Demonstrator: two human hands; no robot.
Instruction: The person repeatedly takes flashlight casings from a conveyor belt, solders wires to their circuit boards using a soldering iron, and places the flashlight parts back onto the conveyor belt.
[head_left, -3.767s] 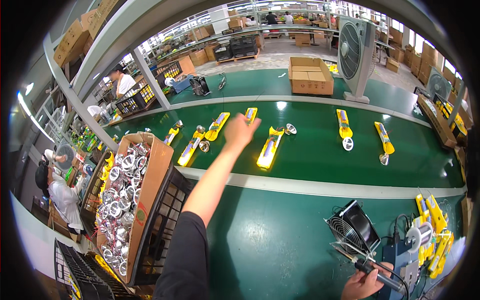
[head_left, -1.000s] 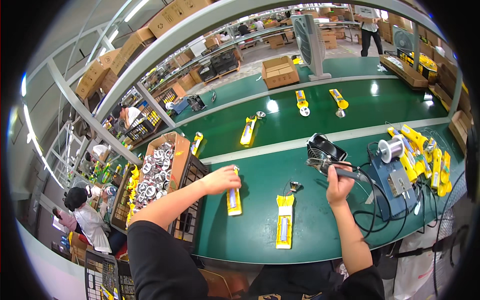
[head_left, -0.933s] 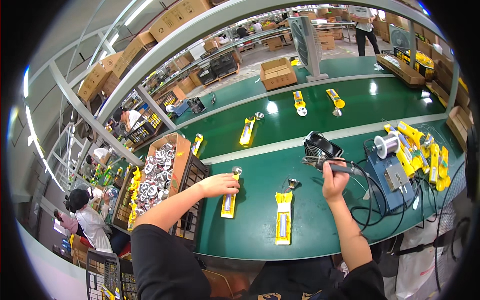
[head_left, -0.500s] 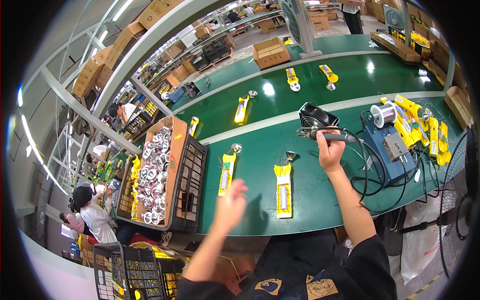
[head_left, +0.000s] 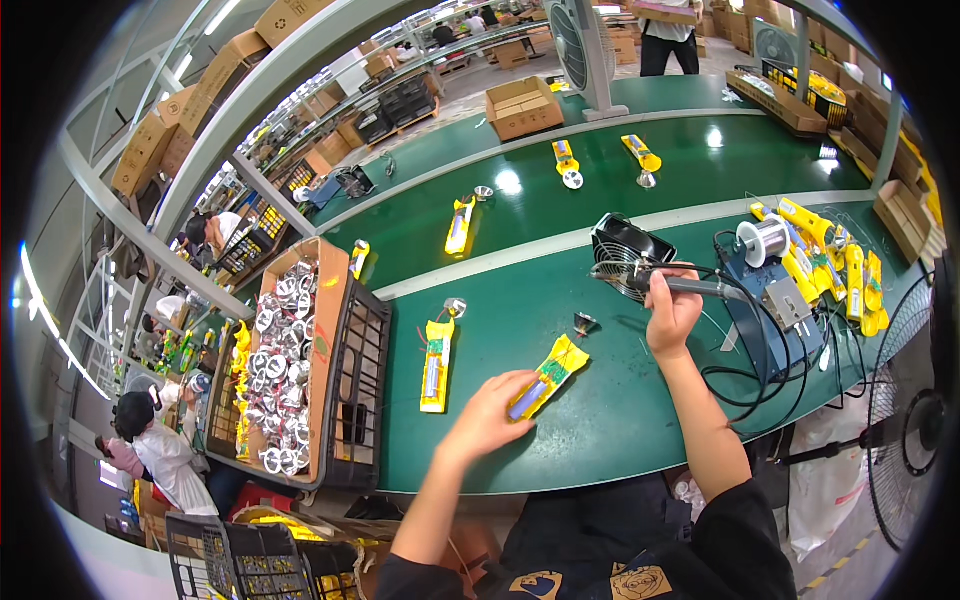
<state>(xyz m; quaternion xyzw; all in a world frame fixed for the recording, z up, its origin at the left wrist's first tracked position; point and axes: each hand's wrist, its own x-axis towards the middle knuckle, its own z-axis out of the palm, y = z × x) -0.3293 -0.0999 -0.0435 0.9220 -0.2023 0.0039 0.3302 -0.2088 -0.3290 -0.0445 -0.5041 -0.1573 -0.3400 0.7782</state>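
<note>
Left fingers [head_left: 513, 384] part-curled, gripping yellow casing [head_left: 562, 366], nearside-left of black fan [head_left: 652, 244] | right fingers [head_left: 660, 292] wrapped round soldering iron [head_left: 698, 286], just nearside of fan | risk: careless casing turn could knock reflector [head_left: 585, 322]

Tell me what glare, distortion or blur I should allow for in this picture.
Head view: white glare spots on the green belt; head view: the light strip at far left is overexposed; head view: the grey overhead bar bends and the corners go black; head view: the left hand and the yellow casing it holds look reasonably sharp.
</note>
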